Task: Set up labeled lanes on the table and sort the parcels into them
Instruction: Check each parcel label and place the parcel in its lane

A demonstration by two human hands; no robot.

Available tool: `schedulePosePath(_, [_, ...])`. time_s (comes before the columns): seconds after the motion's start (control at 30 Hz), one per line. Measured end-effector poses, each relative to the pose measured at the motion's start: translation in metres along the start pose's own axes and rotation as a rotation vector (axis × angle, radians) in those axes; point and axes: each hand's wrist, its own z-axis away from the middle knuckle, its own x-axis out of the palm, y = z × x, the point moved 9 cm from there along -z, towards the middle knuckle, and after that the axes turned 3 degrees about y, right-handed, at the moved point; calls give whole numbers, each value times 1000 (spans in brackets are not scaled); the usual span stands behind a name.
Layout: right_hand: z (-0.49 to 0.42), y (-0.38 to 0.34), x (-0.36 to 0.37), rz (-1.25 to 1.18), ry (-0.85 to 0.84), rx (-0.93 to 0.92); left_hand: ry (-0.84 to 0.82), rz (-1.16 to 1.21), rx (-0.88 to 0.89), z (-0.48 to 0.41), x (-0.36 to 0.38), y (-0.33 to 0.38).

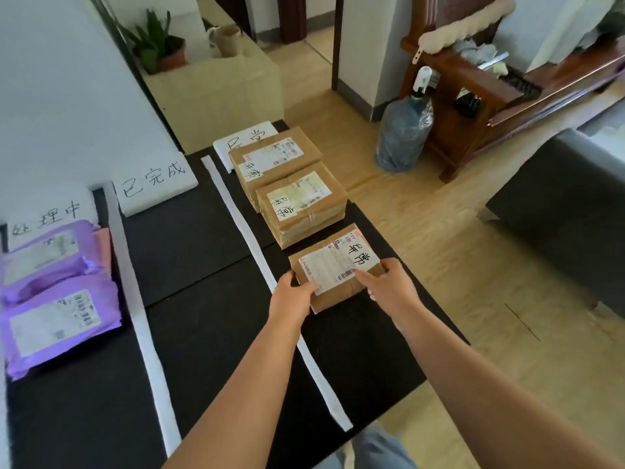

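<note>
holding cardboard parcel (pixel 338 262) between left hand (pixel 293 294) and right hand (pixel 392 287).

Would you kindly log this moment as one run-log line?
cardboard box: right lane, near end | left hand: holds its left edge | right hand: holds its right edge | left lane: purple mailers

Your black table (pixel 203 319) carries two white strips (pixel 142 316), three handwritten signs (pixel 154 179) along the top, purple mailers (pixel 57 319) at left, and three cardboard boxes (pixel 301 204) right of centre.
</note>
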Motion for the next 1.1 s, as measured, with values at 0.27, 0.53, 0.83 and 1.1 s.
schedulePosePath(0.27, [-44, -25, 16, 148, -129, -51, 52, -5, -34, -27, 7, 11])
schedulePosePath(0.53, [-59, -34, 19, 192, -230, -95, 75, 82, -7, -11, 11, 28])
schedulePosePath(0.83, [-41, -56, -22, 110, -135, -239, 246, 58, -9, 21, 3, 12])
schedulePosePath(1.1, [32, -105, 4, 183, -201, -578, 445, 88, 79, 86, -41, 0])
